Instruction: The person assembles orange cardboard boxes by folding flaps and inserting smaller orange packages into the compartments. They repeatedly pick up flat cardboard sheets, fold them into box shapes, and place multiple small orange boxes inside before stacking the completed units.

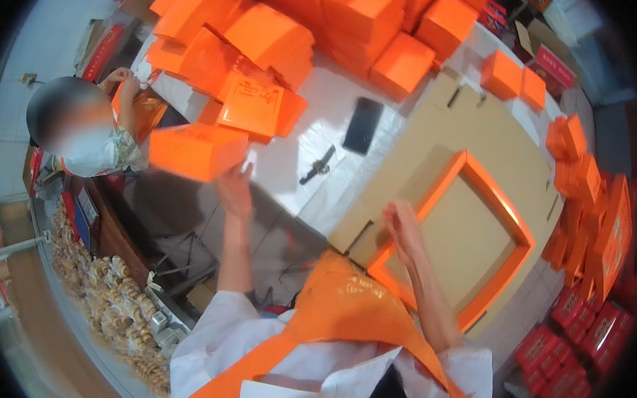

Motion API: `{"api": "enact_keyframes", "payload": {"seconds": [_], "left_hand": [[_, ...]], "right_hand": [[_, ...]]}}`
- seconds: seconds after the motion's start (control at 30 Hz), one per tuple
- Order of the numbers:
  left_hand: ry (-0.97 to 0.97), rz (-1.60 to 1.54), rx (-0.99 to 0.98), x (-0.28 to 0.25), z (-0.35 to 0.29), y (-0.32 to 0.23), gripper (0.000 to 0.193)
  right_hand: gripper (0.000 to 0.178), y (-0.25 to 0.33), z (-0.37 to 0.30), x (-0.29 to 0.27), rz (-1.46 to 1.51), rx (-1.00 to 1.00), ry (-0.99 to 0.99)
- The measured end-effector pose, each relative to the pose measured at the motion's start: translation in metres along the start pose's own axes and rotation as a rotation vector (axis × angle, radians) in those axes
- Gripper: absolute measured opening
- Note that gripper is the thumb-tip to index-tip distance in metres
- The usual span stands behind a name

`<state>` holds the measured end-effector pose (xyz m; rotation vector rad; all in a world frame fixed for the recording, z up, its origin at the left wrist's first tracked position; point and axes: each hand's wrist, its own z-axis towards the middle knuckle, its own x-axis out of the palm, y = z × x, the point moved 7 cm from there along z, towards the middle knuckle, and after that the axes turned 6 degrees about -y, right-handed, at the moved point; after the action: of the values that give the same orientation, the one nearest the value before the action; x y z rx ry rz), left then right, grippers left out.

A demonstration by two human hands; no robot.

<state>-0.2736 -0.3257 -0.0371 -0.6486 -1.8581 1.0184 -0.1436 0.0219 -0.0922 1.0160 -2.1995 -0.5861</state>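
My left hand (234, 191) is at the right end of an orange box (194, 153), held up at the left beyond the table's edge. The box is slightly blurred, and part of my grip is hidden behind it. My right hand (403, 230), fingers stretched out with nothing in them, hovers by the left side of an orange rectangular frame (497, 199). That frame lies on a flat brown cardboard sheet (409, 150), and my right forearm crosses over its near part.
Stacked orange boxes (270, 39) crowd the table's far side. A black phone (364, 126) and a wristwatch (319, 165) lie mid-table. Another person (82, 122) works at the left, near bagged baked goods (112, 288). Orange pieces (578, 193) and red packages (564, 353) are piled at the right.
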Motion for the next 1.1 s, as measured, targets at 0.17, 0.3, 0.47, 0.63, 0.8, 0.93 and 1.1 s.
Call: {"api": "enact_keyframes", "payload": {"seconds": [0.17,0.3,0.47,0.63,0.8,0.93,1.1], "left_hand": [[0.384,0.727,-0.164,0.025,-0.035,0.078,0.033],[1.05,1.298,0.341,0.065,-0.029,0.123,0.027],[0.95,1.285,0.84,0.08,-0.017,0.113,0.028],[-0.026,1.903,0.367,-0.059,0.053,0.086,0.089],[0.233,1.724,0.202,-0.074,0.068,0.109,0.107],[0.625,2.043,0.205,-0.05,0.064,0.103,0.106],[1.374,2.072,0.627,-0.033,0.091,0.095,0.107]], "right_hand": [[0.027,0.003,0.014,0.017,-0.285,-0.1,0.064],[0.035,-0.026,0.026,0.022,-0.378,-0.089,0.091],[0.058,-0.058,0.046,0.018,-0.718,-0.369,-0.031],[0.074,-0.006,0.088,0.071,-1.292,-0.882,-0.344],[0.083,0.02,0.171,0.066,-1.324,-0.57,-0.189],[0.083,0.018,0.197,0.051,-1.598,-0.332,-0.185],[0.083,0.015,0.188,0.077,-1.802,-0.025,-0.03]]}}
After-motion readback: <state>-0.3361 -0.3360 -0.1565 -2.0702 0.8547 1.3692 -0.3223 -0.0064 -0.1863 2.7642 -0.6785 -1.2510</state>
